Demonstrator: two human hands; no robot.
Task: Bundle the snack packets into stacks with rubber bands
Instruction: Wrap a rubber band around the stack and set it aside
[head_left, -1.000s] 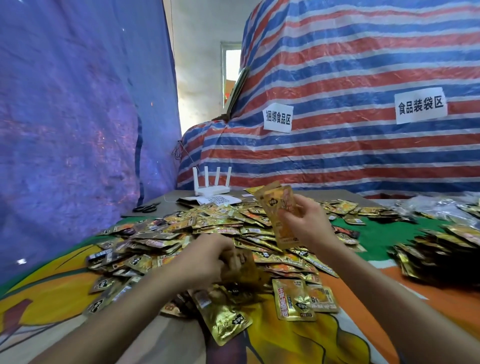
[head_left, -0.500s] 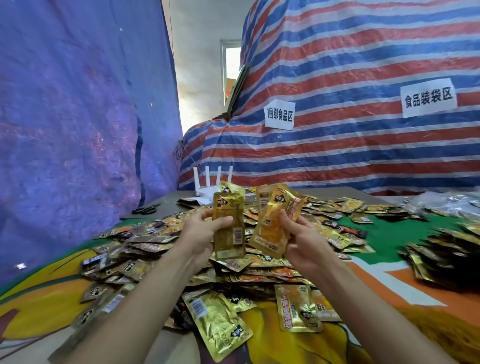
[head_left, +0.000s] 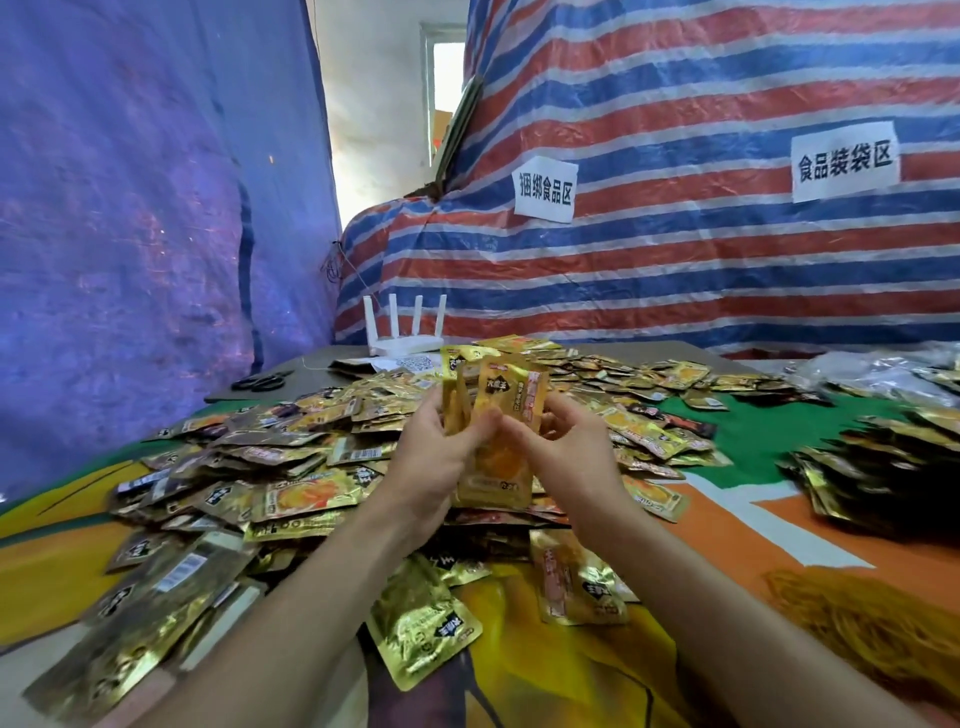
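Small upright stack of gold foil snack packets (head_left: 506, 400) held at centre of view, raised above the loose pile, front packet with orange print facing the camera. Left hand (head_left: 431, 452) grips the stack's left side, thumb across the front, fingers curled behind. Right hand (head_left: 569, 449) grips the right side, fingers curled round the edge. The 2 hands are nearly touching at the thumbs.

Below and around: big loose pile of gold foil snack packets (head_left: 306, 467) spread over the table, mostly left and behind the hands; a few single ones lie near the forearms. Table covered by a printed cloth in orange, yellow and green (head_left: 753, 436).

Right edge: separate dark heap of gold packets (head_left: 883, 478), blurred, can't tell if banded. Near it at lower right, a heap of thin tan strands (head_left: 862, 629), too blurred to identify. Clear crinkled plastic bags (head_left: 878, 369) at far right.

Back of table: white router with 4 antennas (head_left: 408, 332), black scissors (head_left: 260, 382) to its left.

Behind: blue tarp (head_left: 130, 208) on the left, red-white-blue striped tarp (head_left: 675, 270) on the right carrying 2 white paper signs (head_left: 545, 189) with Chinese characters.
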